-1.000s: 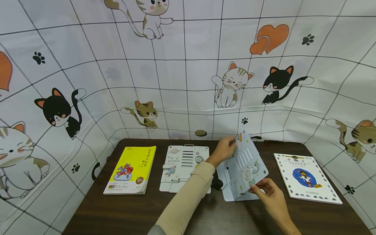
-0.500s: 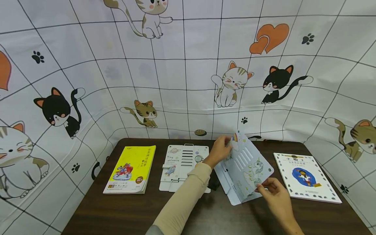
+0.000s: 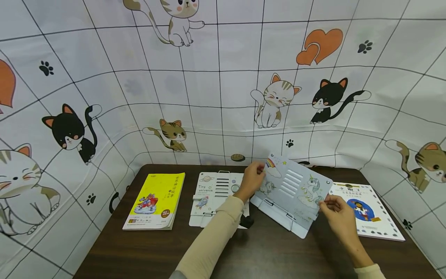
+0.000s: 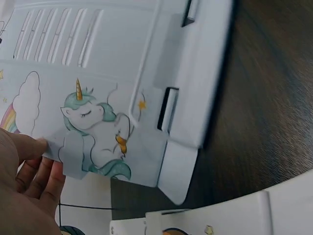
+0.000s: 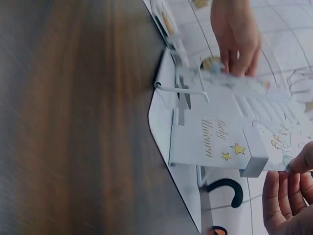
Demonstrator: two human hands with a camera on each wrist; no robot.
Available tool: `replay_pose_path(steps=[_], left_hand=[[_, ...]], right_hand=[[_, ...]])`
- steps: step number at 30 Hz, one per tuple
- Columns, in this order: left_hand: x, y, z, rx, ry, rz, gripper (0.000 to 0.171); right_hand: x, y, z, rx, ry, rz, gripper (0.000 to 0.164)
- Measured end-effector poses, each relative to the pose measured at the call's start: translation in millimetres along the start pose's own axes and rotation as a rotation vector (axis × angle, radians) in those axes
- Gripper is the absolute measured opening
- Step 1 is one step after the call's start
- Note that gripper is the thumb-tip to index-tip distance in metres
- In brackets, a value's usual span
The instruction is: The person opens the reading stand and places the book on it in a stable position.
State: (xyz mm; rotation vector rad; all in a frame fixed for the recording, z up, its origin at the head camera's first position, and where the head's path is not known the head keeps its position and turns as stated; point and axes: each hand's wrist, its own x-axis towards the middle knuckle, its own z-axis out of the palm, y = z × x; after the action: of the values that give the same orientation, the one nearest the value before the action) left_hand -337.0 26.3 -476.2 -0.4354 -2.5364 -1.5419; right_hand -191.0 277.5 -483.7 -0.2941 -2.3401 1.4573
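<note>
A white book stand [image 3: 306, 190] printed with unicorns, a rainbow and "Lucky Unicorn" lettering is tilted up above its hinged base on the right half of the table. With thumb and fingers my left hand [image 3: 252, 180] pinches its upper left edge, beside the rainbow. My right hand [image 3: 338, 217] pinches the lower right edge near the larger unicorn. Up close in the left wrist view, the stand's panel [image 4: 146, 161] shows its slots and hinge cut-outs. Wire page holders and a folded ledge [image 5: 210, 147] appear in the right wrist view.
Left of the held stand, a second book stand [image 3: 205, 197] marked "Tiny universe" lies flat, partly hidden by my left arm. A yellow book [image 3: 153, 201] lies farther left, and a white book [image 3: 373, 213] at the right, partly covered. A cat-print curtain [image 3: 223, 89] hangs behind the table [image 3: 139, 252].
The book stand has swung round to face me more squarely, its panel leaning back. My left hand has shifted left, and my right hand has moved right and up, over the white book's edge.
</note>
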Motion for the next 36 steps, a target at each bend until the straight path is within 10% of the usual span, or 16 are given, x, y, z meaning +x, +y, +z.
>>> replay_pose_path(steps=[17,36], left_hand=[[-10.6,-16.4,-15.4,-0.102,0.073,0.010,0.019],[-10.6,-15.9,-17.4,-0.118,0.092,-0.028,0.020]], right_hand=[[101.1,14.8,9.0,-0.192,-0.076,-0.151,0.033],[113.0,15.3,9.7,-0.123,-0.106,-0.155,0.034]])
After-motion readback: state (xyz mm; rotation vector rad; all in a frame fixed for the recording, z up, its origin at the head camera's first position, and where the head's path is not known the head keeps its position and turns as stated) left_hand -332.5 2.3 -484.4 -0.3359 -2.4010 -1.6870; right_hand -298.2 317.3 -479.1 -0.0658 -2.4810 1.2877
